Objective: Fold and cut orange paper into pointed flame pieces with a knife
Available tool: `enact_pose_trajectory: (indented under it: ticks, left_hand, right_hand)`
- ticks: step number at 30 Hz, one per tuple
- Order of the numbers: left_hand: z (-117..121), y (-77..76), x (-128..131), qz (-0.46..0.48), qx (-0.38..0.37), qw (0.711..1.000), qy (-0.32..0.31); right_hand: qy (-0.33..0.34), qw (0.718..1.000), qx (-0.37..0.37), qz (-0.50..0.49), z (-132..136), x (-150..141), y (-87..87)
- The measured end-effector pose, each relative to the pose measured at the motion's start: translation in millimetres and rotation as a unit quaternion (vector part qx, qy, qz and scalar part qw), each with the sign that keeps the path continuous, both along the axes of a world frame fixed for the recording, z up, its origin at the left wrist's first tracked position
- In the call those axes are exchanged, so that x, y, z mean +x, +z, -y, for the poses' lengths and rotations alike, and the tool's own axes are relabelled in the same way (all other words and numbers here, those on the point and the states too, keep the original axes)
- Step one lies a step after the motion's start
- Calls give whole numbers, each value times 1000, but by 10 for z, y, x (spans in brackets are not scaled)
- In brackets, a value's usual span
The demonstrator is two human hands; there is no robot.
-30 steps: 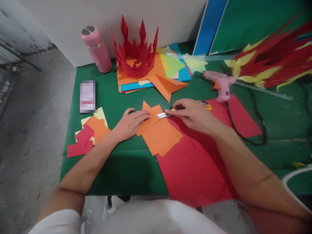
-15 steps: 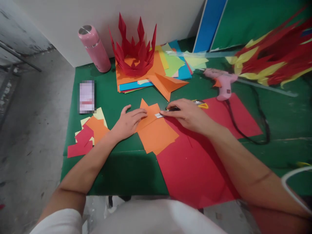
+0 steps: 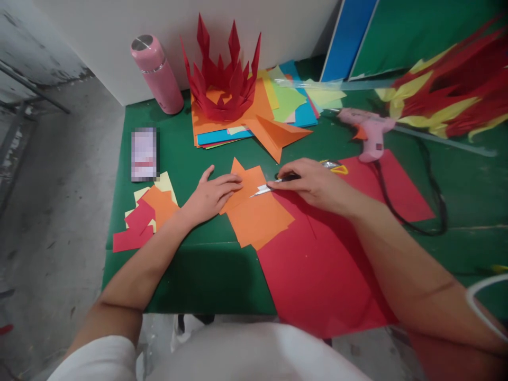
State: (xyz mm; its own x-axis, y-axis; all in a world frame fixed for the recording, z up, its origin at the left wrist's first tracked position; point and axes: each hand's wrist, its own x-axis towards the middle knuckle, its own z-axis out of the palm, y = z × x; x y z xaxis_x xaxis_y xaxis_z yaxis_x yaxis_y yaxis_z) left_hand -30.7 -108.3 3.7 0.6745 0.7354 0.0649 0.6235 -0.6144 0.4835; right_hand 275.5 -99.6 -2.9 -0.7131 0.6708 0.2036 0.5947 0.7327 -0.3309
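My left hand [image 3: 212, 193] lies flat with spread fingers, pressing on the left part of the orange paper [image 3: 257, 219]. Several orange sheets overlap there, one pointed corner showing at the top. My right hand [image 3: 311, 182] is closed around a dark-handled cutter knife [image 3: 260, 192]; its slim silver blade points left and lies at the middle of the orange paper. Most of the handle is hidden by my fingers. Beneath my right forearm, large red paper [image 3: 321, 286] spreads toward the table's front edge.
Paper scraps [image 3: 141, 217] and a blurred-out flat rectangle [image 3: 144, 154] lie left. A pink bottle [image 3: 162, 79], red paper crown [image 3: 226, 95] and folded orange piece [image 3: 273, 135] stand behind. Right are a yellow loop [image 3: 341, 169], pink glue gun [image 3: 371, 132] and red-yellow paper flames [image 3: 444, 100].
The blade has come into view over the orange paper, where only a short pale tip showed before. My left hand keeps its place on the paper. The whole view has shifted slightly.
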Motion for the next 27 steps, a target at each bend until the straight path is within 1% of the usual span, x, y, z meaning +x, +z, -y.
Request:
enact_pose_trajectory:
  ticks: [6, 10, 15, 20, 27]
  left_hand:
    - [-5, -3, 2, -1, 9, 1000, -4]
    - [-12, -7, -4, -4, 5, 1000, -10]
    - [-17, -4, -5, -7, 3, 1000, -9]
    - [-14, -3, -4, -3, 5, 1000, -8]
    - [-11, -11, 4, -2, 8, 1000, -6]
  right_hand:
    - [6, 1000, 8, -8, 18, -8, -8]
    - [2, 1000, 17, -7, 44, -70, -14]
    - [11, 999, 31, -15, 58, -137, -25]
    - [23, 999, 31, -19, 63, -126, -15]
    - [18, 999, 35, -15, 87, -133, -14]
